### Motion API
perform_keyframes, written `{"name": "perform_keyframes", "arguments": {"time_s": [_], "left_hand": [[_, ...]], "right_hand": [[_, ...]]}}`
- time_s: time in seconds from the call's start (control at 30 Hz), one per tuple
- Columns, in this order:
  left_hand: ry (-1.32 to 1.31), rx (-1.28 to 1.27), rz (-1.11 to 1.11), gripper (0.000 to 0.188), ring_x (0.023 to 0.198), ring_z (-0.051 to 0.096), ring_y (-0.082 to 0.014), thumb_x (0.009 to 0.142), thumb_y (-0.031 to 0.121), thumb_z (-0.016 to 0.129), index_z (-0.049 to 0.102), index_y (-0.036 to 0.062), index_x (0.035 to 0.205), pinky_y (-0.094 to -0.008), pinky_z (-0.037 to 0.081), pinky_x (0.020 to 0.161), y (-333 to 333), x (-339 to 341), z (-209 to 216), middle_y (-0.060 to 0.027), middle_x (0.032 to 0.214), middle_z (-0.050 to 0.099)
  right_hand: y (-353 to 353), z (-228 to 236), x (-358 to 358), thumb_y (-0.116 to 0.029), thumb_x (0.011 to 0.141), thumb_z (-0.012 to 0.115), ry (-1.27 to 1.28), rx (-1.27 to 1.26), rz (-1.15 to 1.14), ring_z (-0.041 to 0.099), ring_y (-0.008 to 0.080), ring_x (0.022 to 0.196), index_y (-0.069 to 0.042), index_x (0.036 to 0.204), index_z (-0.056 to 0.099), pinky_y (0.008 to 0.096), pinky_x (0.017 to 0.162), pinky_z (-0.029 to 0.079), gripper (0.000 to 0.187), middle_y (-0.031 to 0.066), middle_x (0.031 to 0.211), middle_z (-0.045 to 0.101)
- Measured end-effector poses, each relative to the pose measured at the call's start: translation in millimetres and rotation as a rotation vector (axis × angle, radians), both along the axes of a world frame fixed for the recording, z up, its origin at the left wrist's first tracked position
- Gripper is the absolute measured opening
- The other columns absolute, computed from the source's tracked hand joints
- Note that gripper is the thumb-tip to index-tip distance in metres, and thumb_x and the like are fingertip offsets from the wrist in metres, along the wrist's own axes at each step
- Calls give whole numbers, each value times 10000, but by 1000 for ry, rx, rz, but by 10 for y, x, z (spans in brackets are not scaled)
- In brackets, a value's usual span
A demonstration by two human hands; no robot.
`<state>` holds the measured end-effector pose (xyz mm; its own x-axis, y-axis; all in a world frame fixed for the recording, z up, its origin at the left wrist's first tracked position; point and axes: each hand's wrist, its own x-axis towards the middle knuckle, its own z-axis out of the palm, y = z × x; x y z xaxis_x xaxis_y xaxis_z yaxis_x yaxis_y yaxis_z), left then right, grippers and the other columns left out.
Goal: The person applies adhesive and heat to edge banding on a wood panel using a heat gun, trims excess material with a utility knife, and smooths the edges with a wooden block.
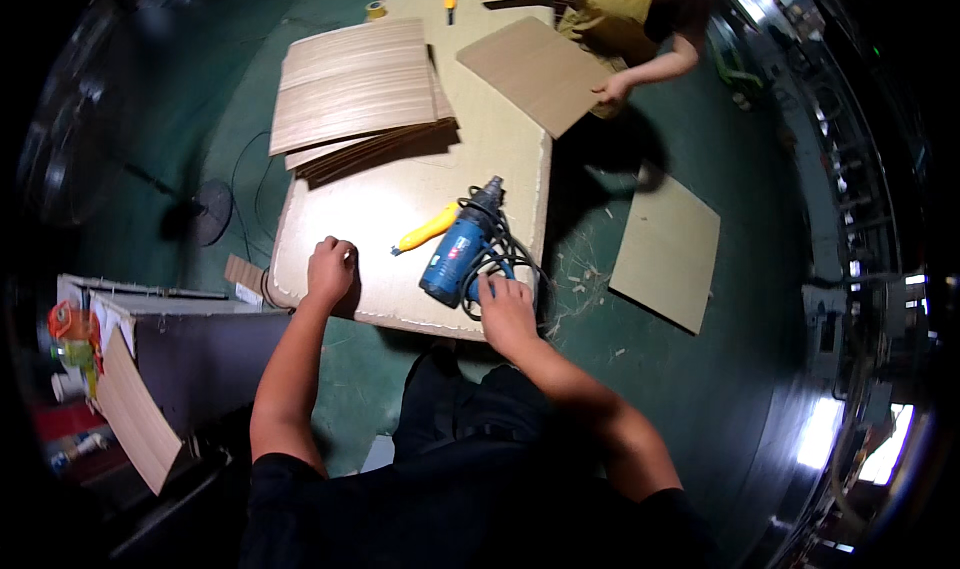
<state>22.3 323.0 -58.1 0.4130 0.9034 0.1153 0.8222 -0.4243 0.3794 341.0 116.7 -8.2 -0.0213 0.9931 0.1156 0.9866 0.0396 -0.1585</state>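
Observation:
A blue heat gun (456, 261) lies on the pale tabletop (385, 289) with its nozzle pointing away from me. Its black cord is bundled around the body and handle. My right hand (508, 314) is closed about the handle end, at the table's near edge. Just left of the heat gun is a yellow utility knife (427, 231). My left hand (332, 269) rests at the table's near left side with curled fingers; whatever may be in them is hidden. Beyond it sits a stack of thin wood-grain panels (350, 81), slightly fanned.
Across the table a co-worker in a tan apron (625, 9) handles a wood panel (540, 74). A yellow-handled tool (450, 4) and tape roll (376, 11) lie at the far end. Another board (668, 254) is on the green floor at right; a grey box (200, 354) stands left.

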Motion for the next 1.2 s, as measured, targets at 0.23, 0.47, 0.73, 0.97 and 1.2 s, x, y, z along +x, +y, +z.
{"name": "perform_keyframes", "arguments": {"time_s": [0.23, 0.47, 0.73, 0.97, 1.2], "left_hand": [[57, 49, 81, 342, 1046, 593, -408, 840, 64, 720, 680, 52, 1179, -498, 503, 926, -206, 176, -45, -199, 1113, 609], [98, -18, 114, 213, 940, 609, -415, 846, 53, 696, 655, 0, 1048, -495, 499, 847, -332, 391, -246, -207, 1022, 618], [130, -203, 560, 162, 885, 679, -428, 916, 175, 604, 670, 28, 903, -511, 532, 795, -1649, 1042, -417, -243, 918, 703], [530, -565, 480, 178, 843, 707, -390, 910, 214, 645, 701, 46, 919, -498, 554, 740, -3457, 2464, -413, -184, 905, 727], [367, -1095, 297, 229, 834, 711, -353, 913, 265, 642, 721, 51, 916, -485, 537, 712, -2776, 5622, -1646, -150, 897, 741]], "right_hand": [[-654, 482, 277, -119, 854, 692, 470, 46, 134, 534, 361, 1192, -33, 1223, 671, 478, 1004, 438, 380, 141, 1244, 582], [-2142, -140, 1940, -134, 915, 674, 756, -82, -245, 607, 330, 1101, -66, 1154, 694, 432, 964, 512, 249, 104, 1140, 626], [-3465, -596, 4261, -217, 924, 647, 761, -322, -451, 642, 388, 1050, -68, 1145, 689, 474, 887, 534, 270, 165, 1082, 655], [-3583, -1257, 5951, -268, 916, 637, 846, -497, -607, 683, 413, 972, -68, 1061, 696, 512, 837, 547, 254, 188, 1024, 708], [-4719, -2655, 6857, -371, 1019, 569, 1331, -1090, -792, 671, 319, 1091, -54, 1272, 679, 480, 908, 531, 421, 167, 1248, 697]]}}
